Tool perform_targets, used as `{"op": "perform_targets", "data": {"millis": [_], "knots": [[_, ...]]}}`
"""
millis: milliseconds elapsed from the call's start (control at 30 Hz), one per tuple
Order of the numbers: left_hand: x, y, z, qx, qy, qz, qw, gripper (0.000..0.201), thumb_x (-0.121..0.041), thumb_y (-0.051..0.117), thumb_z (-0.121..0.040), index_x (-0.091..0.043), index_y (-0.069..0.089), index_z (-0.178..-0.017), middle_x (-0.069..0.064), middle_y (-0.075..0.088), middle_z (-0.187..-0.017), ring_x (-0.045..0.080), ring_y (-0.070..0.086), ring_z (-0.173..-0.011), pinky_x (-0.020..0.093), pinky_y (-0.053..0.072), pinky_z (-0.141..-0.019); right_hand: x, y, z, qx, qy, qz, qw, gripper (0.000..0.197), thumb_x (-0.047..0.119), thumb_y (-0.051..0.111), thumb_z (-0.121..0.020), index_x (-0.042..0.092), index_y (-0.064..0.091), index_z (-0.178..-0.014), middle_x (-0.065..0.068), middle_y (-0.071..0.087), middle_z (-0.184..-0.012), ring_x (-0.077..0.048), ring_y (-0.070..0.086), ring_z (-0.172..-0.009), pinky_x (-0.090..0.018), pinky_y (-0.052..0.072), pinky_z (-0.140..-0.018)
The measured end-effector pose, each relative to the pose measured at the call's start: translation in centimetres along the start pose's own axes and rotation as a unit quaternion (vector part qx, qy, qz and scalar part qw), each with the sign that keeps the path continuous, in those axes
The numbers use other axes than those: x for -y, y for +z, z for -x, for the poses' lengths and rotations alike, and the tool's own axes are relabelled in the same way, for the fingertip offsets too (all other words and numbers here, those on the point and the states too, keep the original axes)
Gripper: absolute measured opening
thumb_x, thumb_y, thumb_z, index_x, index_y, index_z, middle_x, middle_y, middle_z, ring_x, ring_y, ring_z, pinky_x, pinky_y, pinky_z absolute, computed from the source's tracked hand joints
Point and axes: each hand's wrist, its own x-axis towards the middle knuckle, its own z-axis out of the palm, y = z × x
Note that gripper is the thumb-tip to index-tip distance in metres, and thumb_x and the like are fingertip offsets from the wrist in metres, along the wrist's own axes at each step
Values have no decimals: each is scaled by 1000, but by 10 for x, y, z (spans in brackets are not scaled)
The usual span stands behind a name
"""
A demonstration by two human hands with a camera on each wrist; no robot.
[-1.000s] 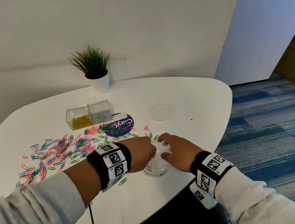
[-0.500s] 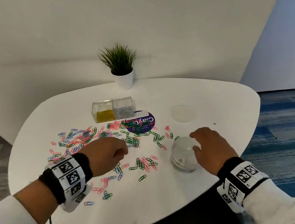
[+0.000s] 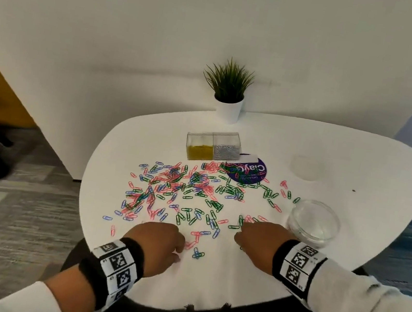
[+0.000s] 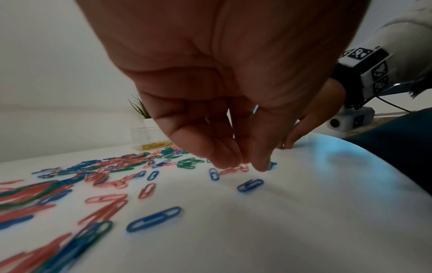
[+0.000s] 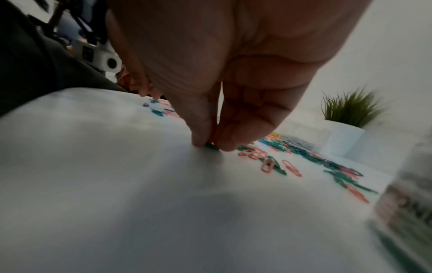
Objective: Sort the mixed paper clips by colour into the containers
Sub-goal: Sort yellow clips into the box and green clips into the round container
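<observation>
Pink, green and blue paper clips (image 3: 188,191) lie scattered over the white table (image 3: 246,285). An open clear round jar (image 3: 313,223) stands at the right. My left hand (image 3: 179,252) is at the near edge of the pile. In the left wrist view its bunched fingertips (image 4: 244,164) pinch a pink clip (image 4: 230,170) that lies on the table. My right hand (image 3: 238,239) is just left of the jar. Its thumb and forefinger (image 5: 214,145) pinch a green clip (image 5: 211,146) against the tabletop.
A clear two-part box (image 3: 213,145) with yellow and silver clips stands behind the pile. Beside it lie a purple round label (image 3: 247,172) and the jar's clear lid (image 3: 306,167). A potted plant (image 3: 228,91) stands at the back edge by the wall.
Both hands have left the jar. The left hand went down to the pink clips at the front, the right hand came left to a green clip. The head view swung left.
</observation>
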Motion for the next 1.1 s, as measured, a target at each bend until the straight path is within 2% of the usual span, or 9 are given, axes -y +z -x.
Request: {"op": "perform_targets", "data": {"millis": [133,300,433,500,600,700,800,900,1100], "knots": [[0,4,-1,-24,32,37,999,30,-47,49,-97,-39,58,-125,-12,55,-118,14,56,-110,26,42,-87,6,-4,-3,-4,42,-76,996,6,22,43,-97,22,46,-91,1,46,-91,-21,47,-80,-30,40,-69],[-13,9,-8,-35,103,-5,994,34,-48,46,-99,-35,61,-127,-5,56,-115,21,56,-107,29,42,-77,4,-12,-8,-13,65,-121,990,9,23,46,-91,20,49,-99,-1,57,-93,-20,50,-79,-30,41,-67],[-18,9,-9,-18,102,-35,994,32,-43,47,-99,-27,64,-121,-2,56,-116,25,57,-104,33,48,-79,6,-15,-21,-72,91,-300,947,17,12,45,-90,26,48,-97,4,57,-77,-15,51,-69,-28,42,-62],[-18,9,-9,-19,107,-46,993,29,-36,46,-100,-21,66,-112,1,56,-110,29,59,-96,38,51,-77,10,-15,-28,-93,109,-357,923,21,5,43,-90,24,51,-91,6,56,-78,-17,53,-75,-26,41,-64],[-14,10,-6,-36,108,-41,993,26,-29,42,-99,-15,63,-105,4,55,-103,31,59,-85,39,52,-70,13,-7,-35,-115,153,-405,894,18,8,42,-90,22,51,-84,3,58,-86,-22,56,-87,-33,45,-76],[-2,4,-5,-69,68,15,995,21,-29,44,-98,-19,61,-102,-1,54,-103,25,58,-85,35,50,-72,9,3,-32,-117,156,-327,925,11,23,46,-95,25,55,-100,3,56,-100,-18,55,-91,-31,43,-79],[16,-1,-5,-71,5,61,996,18,-33,46,-97,-27,62,-104,-6,53,-109,19,58,-94,32,49,-79,6,13,-33,-94,131,-256,953,22,29,50,-97,29,57,-118,-1,51,-111,-22,55,-103,-29,43,-91],[19,0,-5,-53,-8,50,997,22,-36,47,-98,-34,62,-114,-9,52,-116,17,58,-102,28,46,-82,8,20,-37,-92,119,-229,962,16,23,52,-95,25,61,-109,0,50,-105,-24,57,-101,-30,46,-88],[-8,10,-12,-19,97,-11,995,33,-44,49,-99,-31,60,-128,-3,50,-123,23,56,-107,35,49,-85,10,19,-35,-121,120,-232,958,4,23,54,-93,25,56,-97,5,50,-98,-18,56,-91,-27,45,-81]]}}
